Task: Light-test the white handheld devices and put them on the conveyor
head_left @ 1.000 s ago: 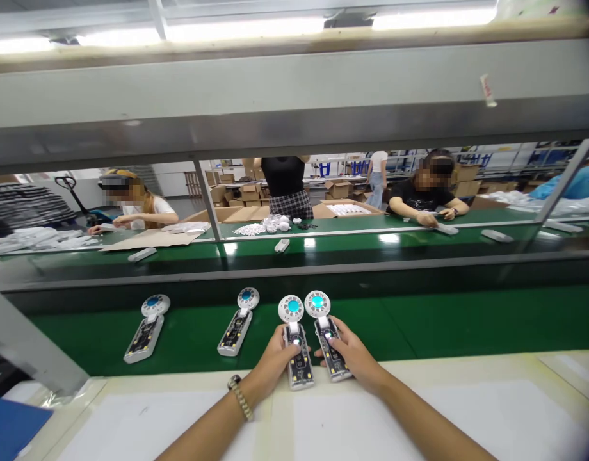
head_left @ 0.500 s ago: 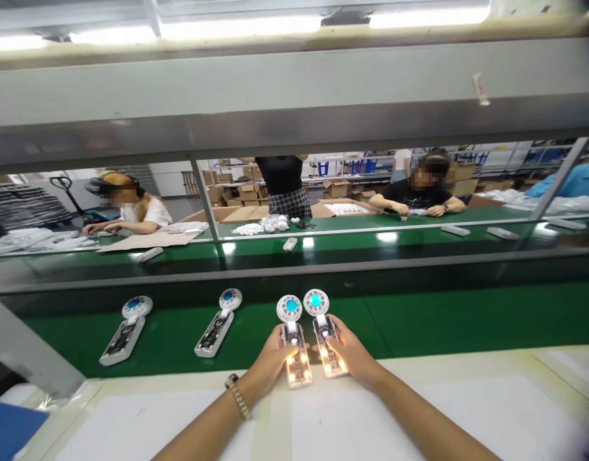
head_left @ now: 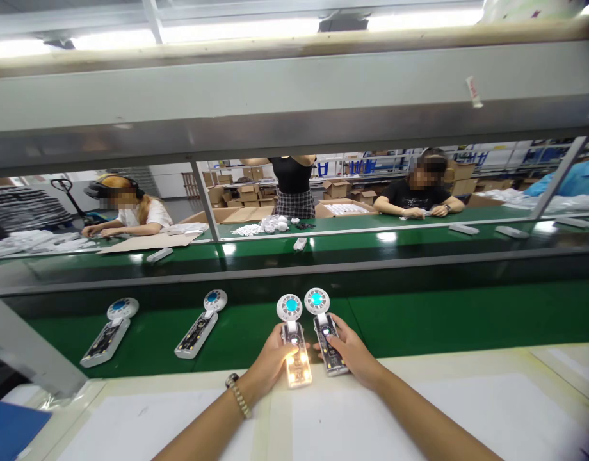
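My left hand (head_left: 271, 358) is closed round a white handheld device (head_left: 298, 371) with a round vented head and a blue centre. Its thumb presses on the clear front, and the warm lights in the handle glow. In my right hand (head_left: 355, 352) is a matching handheld device (head_left: 333, 358), gripped with the thumb on its front. That one's blue centre is bright, but its handle lights are dark and the circuit board shows. Both devices are tilted up side by side over the near edge of the green belt.
Two similar devices lie on the green belt (head_left: 419, 320) to the left, one farther (head_left: 105, 339) and one nearer (head_left: 197, 333). Beyond a metal rail (head_left: 256, 272), another belt carries white casings (head_left: 300, 244). Co-workers sit and stand across from me. White paper (head_left: 419, 416) covers my table.
The handle lights on the right-hand device have gone out; the left one still glows. The two lying devices have shifted left. Casings on the far belt have moved right.
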The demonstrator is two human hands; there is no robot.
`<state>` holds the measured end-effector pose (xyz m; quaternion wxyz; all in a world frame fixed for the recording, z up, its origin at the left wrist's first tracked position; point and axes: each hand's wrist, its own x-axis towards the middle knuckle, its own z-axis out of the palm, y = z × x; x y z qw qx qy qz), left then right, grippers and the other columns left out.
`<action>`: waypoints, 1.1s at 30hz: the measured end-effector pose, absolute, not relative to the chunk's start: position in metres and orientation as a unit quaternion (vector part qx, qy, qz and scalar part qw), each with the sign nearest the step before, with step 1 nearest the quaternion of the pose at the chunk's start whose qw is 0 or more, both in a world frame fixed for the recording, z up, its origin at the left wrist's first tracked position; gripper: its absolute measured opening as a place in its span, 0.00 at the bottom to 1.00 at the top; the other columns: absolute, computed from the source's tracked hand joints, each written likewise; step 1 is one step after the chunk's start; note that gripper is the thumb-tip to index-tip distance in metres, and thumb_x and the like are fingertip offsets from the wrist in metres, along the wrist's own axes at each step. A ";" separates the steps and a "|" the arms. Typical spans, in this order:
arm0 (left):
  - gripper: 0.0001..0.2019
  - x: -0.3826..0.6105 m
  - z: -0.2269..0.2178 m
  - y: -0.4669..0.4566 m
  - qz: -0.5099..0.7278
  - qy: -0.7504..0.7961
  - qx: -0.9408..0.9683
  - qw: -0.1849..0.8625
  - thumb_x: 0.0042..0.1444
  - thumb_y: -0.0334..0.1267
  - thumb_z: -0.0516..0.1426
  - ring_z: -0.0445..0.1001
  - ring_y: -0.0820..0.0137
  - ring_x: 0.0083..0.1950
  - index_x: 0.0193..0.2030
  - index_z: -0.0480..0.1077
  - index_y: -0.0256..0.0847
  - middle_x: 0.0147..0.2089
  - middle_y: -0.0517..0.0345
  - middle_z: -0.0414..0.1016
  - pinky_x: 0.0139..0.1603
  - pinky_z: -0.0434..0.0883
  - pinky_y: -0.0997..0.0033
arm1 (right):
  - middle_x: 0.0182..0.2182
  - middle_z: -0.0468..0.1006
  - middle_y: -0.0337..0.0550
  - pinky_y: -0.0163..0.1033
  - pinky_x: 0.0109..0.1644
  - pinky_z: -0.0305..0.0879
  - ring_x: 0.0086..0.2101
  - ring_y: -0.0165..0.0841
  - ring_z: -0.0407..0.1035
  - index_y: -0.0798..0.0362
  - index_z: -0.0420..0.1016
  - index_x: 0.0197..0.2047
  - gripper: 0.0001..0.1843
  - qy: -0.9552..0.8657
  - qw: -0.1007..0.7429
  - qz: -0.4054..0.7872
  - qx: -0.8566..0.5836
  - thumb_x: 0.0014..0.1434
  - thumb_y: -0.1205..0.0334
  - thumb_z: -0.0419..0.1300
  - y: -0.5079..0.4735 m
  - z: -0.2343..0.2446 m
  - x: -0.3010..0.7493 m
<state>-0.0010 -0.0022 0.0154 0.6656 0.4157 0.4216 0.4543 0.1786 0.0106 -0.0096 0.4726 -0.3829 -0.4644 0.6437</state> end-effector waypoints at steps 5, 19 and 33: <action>0.19 -0.001 0.016 -0.003 0.452 0.424 0.417 0.665 0.42 0.28 0.56 0.73 0.66 0.35 0.43 0.58 0.38 0.35 0.53 0.70 0.37 0.68 0.66 | 0.44 0.70 0.48 0.45 0.43 0.64 0.40 0.41 0.69 0.51 0.53 0.55 0.36 -0.464 0.471 0.642 -0.389 0.46 0.50 0.62 0.009 -0.007 0.178; 0.21 -0.002 0.013 -0.002 0.455 0.422 0.410 0.668 0.42 0.28 0.57 0.73 0.63 0.41 0.44 0.57 0.38 0.40 0.51 0.71 0.38 0.69 0.64 | 0.41 0.71 0.47 0.44 0.38 0.66 0.37 0.41 0.71 0.51 0.50 0.56 0.40 -0.442 0.472 0.665 -0.373 0.44 0.49 0.63 0.008 -0.006 0.177; 0.22 -0.004 0.007 0.000 0.459 0.410 0.398 0.680 0.42 0.29 0.59 0.74 0.67 0.36 0.45 0.57 0.39 0.44 0.50 0.69 0.38 0.71 0.63 | 0.40 0.70 0.44 0.44 0.42 0.65 0.39 0.40 0.70 0.50 0.51 0.56 0.36 -0.461 0.478 0.660 -0.351 0.47 0.50 0.62 0.010 -0.008 0.178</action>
